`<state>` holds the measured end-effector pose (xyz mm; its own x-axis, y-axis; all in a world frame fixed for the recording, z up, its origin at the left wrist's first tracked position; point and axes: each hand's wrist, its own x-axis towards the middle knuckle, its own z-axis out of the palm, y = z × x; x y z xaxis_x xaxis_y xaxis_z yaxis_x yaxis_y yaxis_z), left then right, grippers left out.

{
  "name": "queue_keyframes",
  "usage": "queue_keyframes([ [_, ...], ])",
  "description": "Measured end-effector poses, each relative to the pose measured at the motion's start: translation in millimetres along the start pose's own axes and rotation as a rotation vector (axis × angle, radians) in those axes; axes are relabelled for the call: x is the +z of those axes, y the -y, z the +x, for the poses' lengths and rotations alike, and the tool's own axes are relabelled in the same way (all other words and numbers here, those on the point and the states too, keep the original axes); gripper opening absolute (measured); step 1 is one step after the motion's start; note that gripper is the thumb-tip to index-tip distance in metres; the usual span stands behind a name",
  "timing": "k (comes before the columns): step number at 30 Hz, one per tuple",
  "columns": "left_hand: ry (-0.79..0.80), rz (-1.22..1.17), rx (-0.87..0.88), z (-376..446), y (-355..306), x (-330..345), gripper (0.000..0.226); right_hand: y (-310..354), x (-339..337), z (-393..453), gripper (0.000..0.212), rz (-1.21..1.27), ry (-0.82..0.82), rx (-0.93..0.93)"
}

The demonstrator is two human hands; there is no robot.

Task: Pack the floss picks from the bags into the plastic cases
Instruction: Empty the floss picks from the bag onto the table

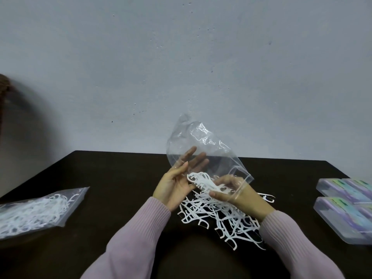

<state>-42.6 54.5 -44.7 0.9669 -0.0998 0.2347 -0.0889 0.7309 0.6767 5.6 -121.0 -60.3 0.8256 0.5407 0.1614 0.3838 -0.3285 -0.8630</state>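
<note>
I see a dark table (112,178) pushed against a pale grey, lightly speckled wall (181,67). In the middle of the table, just in front of me, lies a loose pile of white floss picks (219,216), tangled and overlapping, some spilling toward the near edge. Above the pile hangs a clear empty bag (201,143), crumpled and lifted off the table with its mouth turned downward. My left hand (177,182) is palm-up beside the bag's mouth, its fingers (196,163) nearly straight and spread, lying against the plastic; the thumb seems to touch the bag's edge, though I cannot tell whether it pinches it. My right hand (231,190) is partly inside the bag's mouth, its fingers curled round a small bunch of picks (203,181) held above the pile, between the two hands. Both sleeves (128,238) are pale pink and ribbed. At the left side of the table lies a second bag (38,210), clear and still full of white picks, flat on the surface. At the right edge are the clear cases (342,208), lying close together, with purple and green colouring showing through the plastic; how many there are I cannot tell.
</note>
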Motion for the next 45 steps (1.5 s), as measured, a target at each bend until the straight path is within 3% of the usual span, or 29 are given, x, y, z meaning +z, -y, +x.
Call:
queue_keyframes([
  [4,-0.036,0.02,0.025,0.4,-1.6,-2.4,0.038,-3.7,0.0,0.7,0.014,-0.128,0.028,-0.02],
  [10,-0.126,-0.033,0.107,2.5,-15.1,-14.4,0.036,-6.7,-5.8,2.2,0.011,-0.316,-0.08,-0.05],
  [19,-0.232,-0.087,0.199,4.3,-27.4,-29.8,0.034,-6.8,-6.7,1.2,0.018,-0.461,-0.125,-0.021],
  [24,-0.265,-0.07,0.227,4.5,-30.2,-29.5,0.032,-6.5,-3.7,1.5,0.033,-0.506,-0.143,0.001],
  [31,-0.287,-0.095,0.233,-1.9,-31.0,-26.3,0.034,15.2,10.3,5.3,0.027,-0.297,-0.208,-0.172],
  [38,-0.316,-0.057,0.209,-10.6,-38.1,-27.2,0.033,47.1,22.5,20.6,0.006,-0.016,-0.169,-0.156],
  [45,-0.46,0.041,0.233,-29.2,-74.4,-31.7,0.044,66.1,31.0,34.9,0.014,0.132,-0.174,-0.135],
])
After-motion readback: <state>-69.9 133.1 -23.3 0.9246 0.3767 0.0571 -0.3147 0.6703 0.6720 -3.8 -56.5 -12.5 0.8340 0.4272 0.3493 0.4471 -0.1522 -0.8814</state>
